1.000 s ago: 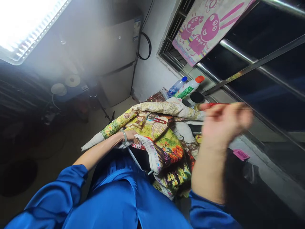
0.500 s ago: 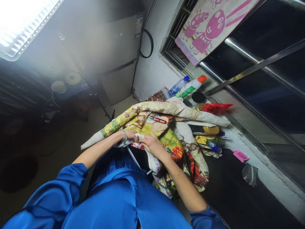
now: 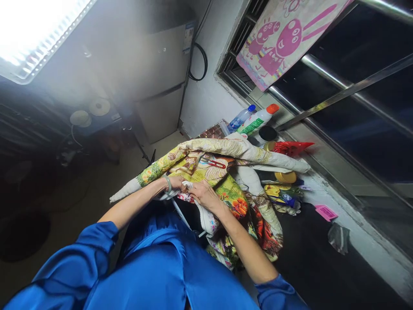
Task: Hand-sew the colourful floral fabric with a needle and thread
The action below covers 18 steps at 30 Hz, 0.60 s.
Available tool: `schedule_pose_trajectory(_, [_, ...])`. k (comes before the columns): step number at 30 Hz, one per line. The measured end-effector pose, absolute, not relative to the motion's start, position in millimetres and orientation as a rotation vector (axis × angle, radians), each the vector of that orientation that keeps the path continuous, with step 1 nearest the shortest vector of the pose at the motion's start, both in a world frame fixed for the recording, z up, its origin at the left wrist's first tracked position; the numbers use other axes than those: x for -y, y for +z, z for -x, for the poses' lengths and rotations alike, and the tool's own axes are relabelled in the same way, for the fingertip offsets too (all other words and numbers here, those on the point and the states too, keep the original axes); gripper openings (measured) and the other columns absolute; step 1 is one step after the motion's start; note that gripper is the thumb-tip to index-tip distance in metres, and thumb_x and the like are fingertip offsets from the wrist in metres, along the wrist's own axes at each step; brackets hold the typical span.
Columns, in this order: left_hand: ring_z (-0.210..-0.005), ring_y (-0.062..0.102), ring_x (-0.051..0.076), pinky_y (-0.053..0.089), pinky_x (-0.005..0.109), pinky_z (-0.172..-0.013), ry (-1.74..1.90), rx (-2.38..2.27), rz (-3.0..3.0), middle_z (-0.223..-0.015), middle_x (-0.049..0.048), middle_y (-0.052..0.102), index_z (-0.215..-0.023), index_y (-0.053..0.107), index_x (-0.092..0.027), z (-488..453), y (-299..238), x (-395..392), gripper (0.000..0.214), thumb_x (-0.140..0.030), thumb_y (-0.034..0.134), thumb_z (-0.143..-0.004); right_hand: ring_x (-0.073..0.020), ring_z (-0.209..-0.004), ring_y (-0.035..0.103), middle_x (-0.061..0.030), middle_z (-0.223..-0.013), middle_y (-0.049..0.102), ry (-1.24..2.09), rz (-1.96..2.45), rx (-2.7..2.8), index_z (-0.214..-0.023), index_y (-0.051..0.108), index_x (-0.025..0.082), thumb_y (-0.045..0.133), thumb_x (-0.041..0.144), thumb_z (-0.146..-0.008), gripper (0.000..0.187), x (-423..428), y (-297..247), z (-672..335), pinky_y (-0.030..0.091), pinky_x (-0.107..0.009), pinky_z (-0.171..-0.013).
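Observation:
A large cross-stitch cloth [image 3: 232, 193], with yellow, green and orange flower patterns and white edges, lies bunched over the lap. Its far side forms a long rolled edge [image 3: 213, 145]. My left hand [image 3: 177, 183], with a pale bangle at the wrist, is closed on the cloth's near white edge. Just to its right, my right hand [image 3: 204, 194] pinches the same edge, fingers almost meeting the left ones. Any needle or thread between the fingertips is too small to make out. Red-handled thread snips [image 3: 215, 163] rest on the cloth beyond my hands.
Beyond the cloth stand a blue-capped bottle [image 3: 241, 119] and an orange-capped white bottle [image 3: 258, 119], near a red packet [image 3: 292, 148] and a gold-lidded jar [image 3: 285, 177]. On the right is a dark tabletop [image 3: 318, 258] with a pink card [image 3: 326, 212]. A barred window borders it.
Both hands stay at the same spot on the cloth's edge, with hardly any finger movement. The view has shifted very slightly.

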State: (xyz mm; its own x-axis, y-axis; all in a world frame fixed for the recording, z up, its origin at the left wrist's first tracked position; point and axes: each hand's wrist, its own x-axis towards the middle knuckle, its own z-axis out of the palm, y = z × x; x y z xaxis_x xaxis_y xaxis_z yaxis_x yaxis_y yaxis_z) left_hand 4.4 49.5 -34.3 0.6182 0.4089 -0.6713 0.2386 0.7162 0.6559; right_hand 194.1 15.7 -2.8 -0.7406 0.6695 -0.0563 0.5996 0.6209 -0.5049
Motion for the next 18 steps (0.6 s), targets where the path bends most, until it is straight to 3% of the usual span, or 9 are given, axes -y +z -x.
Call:
schedule_pose_trajectory(6, [-0.049,0.048,0.009,0.039,0.019,-0.050,0.088,-0.951,-0.812,-0.050,-0.0046,0.057,-0.059,0.059,-0.015,-5,-29,-50,0.017,0.001,0.060,-0.055,-0.0165,-0.071,0.055,-0.0016,-0.073,0.061,0.848,1.141,2.521,-0.075,0.065,0.019,0.056,0.013,-0.093,0.021,-20,-5,-197,0.041,-0.029,-0.075])
schedule_pose_trajectory(18, [-0.051,0.050,0.009,0.042,0.019,-0.050,0.094,-0.939,-0.793,-0.052,-0.0045,0.057,-0.057,0.056,-0.016,-5,-32,-51,0.020,0.003,0.063,-0.053,-0.0198,-0.071,0.055,-0.0041,-0.072,0.059,0.571,1.376,2.252,-0.074,0.058,0.022,0.047,0.016,-0.091,0.021,-39,3,-218,0.043,-0.030,-0.071])
